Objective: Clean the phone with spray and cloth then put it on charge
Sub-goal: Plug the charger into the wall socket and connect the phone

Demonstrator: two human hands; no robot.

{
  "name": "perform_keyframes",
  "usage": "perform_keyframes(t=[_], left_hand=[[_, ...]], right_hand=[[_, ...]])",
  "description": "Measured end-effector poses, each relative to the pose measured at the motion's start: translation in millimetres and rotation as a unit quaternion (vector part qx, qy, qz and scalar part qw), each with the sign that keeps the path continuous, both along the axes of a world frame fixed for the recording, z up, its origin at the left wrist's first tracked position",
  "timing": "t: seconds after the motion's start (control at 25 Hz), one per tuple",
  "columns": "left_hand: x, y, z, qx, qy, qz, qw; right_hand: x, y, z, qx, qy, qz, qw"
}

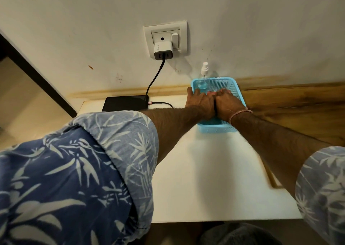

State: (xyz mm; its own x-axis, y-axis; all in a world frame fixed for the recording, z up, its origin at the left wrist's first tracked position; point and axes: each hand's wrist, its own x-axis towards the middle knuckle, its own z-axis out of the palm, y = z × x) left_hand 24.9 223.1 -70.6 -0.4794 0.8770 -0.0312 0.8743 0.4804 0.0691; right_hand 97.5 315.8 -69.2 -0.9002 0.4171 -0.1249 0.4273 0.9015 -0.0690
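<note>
Reaching into the light-blue perforated plastic basket (231,88) holding the clear spray bottle (203,80), left hand (200,104) and right hand (228,105) likely fetch supplies; I cannot tell what their fingers (194,95) grip.

Lit warmly and evenly; soft shadows right of charger (163,51) on wall (261,21); bent strongly at edges; slightly soft.

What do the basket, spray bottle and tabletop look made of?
Basket: light-blue moulded plastic, judging by its even perforated mesh walls.
Bottle: clear, probably plastic; bluish liquid shows through, with a white sprayer on top.
Tabletop: smooth matt white board, likely laminate.
</note>
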Motion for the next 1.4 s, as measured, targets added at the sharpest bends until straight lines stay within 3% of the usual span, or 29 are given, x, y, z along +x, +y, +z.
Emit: perform_keyframes(t=[0.12, 0.44, 0.56, 0.68, 0.76, 0.84, 0.92, 1.0, 1.08, 1.4], left_hand=[[-0.6, 0.5, -2.9, 0.006, -0.004, 0.0, 1.0], [2.8, -2.6, 5.9, 0.009, -0.023, 0.014, 1.0], [6.4, -10.7, 10.8, 0.068, -0.041, 0.016, 0.997], [8.5, -23.6, 16.3, 0.153, -0.042, 0.025, 0.987], [9.6, -32.7, 16.5, 0.235, -0.086, 0.085, 0.964], [13.4, -40.4, 17.0, 0.324, -0.207, 0.186, 0.904], [19.1, -42.3, 16.1, 0.366, -0.366, 0.243, 0.821], [24.0, -41.9, 16.1, 0.364, -0.455, 0.264, 0.768], [22.9, -39.7, 15.7, 0.359, -0.474, 0.281, 0.753], [18.6, -33.1, 14.2, 0.334, -0.467, 0.297, 0.763]], right_hand=[[-1.4, 0.1, -3.0, 0.021, -0.029, 0.026, 0.999], [2.2, -7.1, 3.1, -0.034, -0.041, 0.015, 0.998], [3.9, -7.7, 13.4, -0.087, 0.007, 0.007, 0.996], [14.4, -5.4, 26.1, -0.121, 0.12, -0.043, 0.984], [24.1, -1.4, 29.4, -0.078, 0.247, -0.107, 0.96], [33.6, 6.8, 24.9, -0.03, 0.314, -0.161, 0.935], [40.4, 13.6, 19.5, -0.122, 0.324, -0.234, 0.908], [41.7, 16.2, 14.7, -0.233, 0.312, -0.267, 0.881], [39.9, 18.0, 11.8, -0.275, 0.305, -0.264, 0.873], [35.3, 18.4, 13.3, -0.272, 0.299, -0.267, 0.875]])
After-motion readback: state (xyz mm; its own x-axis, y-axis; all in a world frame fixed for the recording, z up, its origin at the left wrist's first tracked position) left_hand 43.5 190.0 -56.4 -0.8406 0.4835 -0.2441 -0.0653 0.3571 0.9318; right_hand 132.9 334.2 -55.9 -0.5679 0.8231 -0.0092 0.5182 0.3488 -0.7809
